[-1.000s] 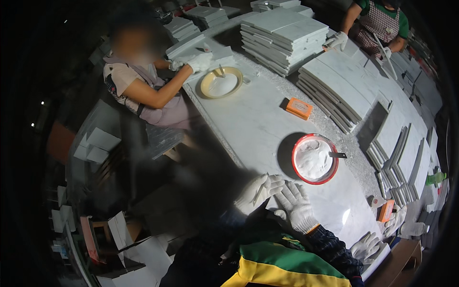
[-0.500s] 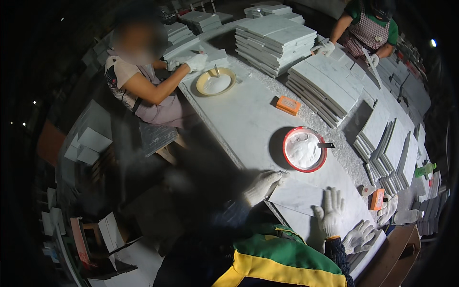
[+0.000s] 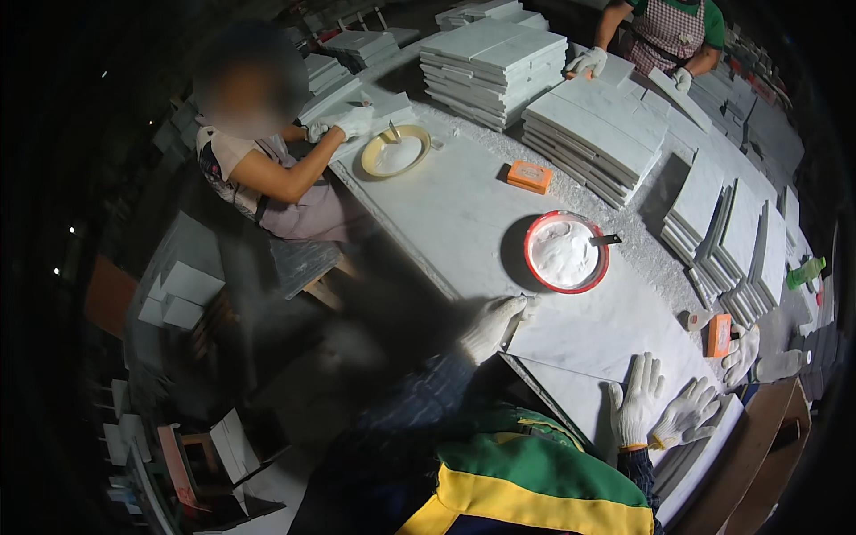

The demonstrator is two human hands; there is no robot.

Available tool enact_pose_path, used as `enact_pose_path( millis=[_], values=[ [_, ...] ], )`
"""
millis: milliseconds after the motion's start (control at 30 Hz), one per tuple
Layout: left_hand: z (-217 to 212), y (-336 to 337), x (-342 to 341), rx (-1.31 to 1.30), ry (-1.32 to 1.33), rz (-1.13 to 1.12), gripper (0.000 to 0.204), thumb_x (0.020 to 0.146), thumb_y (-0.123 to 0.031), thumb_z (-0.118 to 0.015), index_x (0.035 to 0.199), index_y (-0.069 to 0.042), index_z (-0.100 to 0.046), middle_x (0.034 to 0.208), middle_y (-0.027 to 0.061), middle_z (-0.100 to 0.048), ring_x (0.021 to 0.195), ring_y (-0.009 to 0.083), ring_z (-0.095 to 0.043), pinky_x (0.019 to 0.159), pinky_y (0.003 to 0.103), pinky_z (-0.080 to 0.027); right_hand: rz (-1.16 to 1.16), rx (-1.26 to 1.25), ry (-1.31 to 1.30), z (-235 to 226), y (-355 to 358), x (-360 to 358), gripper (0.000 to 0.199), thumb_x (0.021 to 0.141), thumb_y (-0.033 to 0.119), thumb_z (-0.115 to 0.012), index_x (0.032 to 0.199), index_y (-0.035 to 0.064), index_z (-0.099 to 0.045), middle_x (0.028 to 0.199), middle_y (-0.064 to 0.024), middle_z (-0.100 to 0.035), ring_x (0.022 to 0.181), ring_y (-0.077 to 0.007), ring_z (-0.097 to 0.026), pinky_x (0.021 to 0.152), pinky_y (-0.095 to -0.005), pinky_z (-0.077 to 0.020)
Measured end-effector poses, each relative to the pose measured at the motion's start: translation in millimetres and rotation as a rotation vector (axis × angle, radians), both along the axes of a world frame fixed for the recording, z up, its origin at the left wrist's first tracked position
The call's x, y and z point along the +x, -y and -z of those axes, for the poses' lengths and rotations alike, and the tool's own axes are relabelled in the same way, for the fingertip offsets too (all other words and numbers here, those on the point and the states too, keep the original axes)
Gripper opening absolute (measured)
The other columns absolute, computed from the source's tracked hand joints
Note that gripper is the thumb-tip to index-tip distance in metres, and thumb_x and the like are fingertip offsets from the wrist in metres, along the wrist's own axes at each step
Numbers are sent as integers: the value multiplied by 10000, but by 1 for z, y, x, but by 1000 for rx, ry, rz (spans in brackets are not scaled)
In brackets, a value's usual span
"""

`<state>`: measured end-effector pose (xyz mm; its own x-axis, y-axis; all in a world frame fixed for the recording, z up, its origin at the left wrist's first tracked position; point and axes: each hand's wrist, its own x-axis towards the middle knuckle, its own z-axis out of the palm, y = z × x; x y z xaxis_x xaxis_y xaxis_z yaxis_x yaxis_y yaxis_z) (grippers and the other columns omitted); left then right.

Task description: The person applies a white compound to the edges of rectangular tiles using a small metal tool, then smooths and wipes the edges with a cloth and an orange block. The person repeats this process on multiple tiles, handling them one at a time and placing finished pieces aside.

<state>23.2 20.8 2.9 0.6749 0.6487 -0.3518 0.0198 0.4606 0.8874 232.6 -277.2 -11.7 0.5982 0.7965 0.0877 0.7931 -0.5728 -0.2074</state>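
My left hand [image 3: 490,330], in a white knit glove, is closed at the near left corner of a pale marble tile [image 3: 588,334]. A small pale thing shows at its fingertips, too unclear to name. Flat on the slab, my gloved right hand [image 3: 637,401] rests with its fingers stretched out, holding nothing. Beside its wrist lies another white glove [image 3: 687,415], seemingly loose. Just beyond the tile stands a red-rimmed bowl [image 3: 566,252] of white paste, with a dark-handled tool [image 3: 606,240] leaning in it.
An orange box [image 3: 719,335], another glove [image 3: 740,352] and a clear bottle [image 3: 778,366] lie at the right. Tile stacks [image 3: 597,143] line the far side. Two co-workers sit or stand beyond, one near a yellow bowl [image 3: 395,153]. A cardboard box [image 3: 758,455] stands near right.
My view has shifted slightly. My right hand has drawn a little nearer to me, still flat; my left stays at the corner. The far-right co-worker has lowered a narrow slab.
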Motion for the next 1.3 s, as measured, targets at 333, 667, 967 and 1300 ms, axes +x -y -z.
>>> enact_pose_path(
  millis=[333, 667, 967, 1300],
  values=[
    [-17, 1, -1, 31, 0, 4, 369, 1075, -246, -592, 1240, 61, -712, 1161, 69, -761, 1001, 133, -670, 918, 296, -530, -18, -20, -212, -36, 39, -30, 686, 1023, 488, -578, 1507, 5, -542, 1605, -225, -476, 1540, -460, -337, 1273, -595, -202],
    [20, -21, -13, -136, 211, -51, 369, 1069, -250, -583, 1307, 31, -613, 1266, 143, -692, 1229, 239, -642, 1100, 393, -499, -54, 250, -234, -58, 57, -33, 297, 883, 197, -752, 1151, 72, -731, 1320, -157, -648, 1294, -418, -554, 1095, -529, -442],
    [17, -15, -9, -89, 184, -56, 373, 1106, -284, -550, 1275, 43, -615, 1393, 199, -643, 1346, 298, -584, 1190, 461, -441, 17, 323, -286, -68, 40, -45, 302, 945, 205, -752, 1212, 65, -743, 1306, -150, -701, 1258, -368, -607, 1074, -479, -478],
    [-32, 94, 25, 386, 67, 193, 257, 1087, -185, -589, 1073, 38, -714, 1293, 163, -713, 1224, 236, -648, 1080, 372, -484, 82, 378, -1504, -90, -44, -84, 412, 994, 234, -729, 1306, -32, -694, 1157, -128, -770, 1057, -155, -688, 978, -319, -531]
  ],
)
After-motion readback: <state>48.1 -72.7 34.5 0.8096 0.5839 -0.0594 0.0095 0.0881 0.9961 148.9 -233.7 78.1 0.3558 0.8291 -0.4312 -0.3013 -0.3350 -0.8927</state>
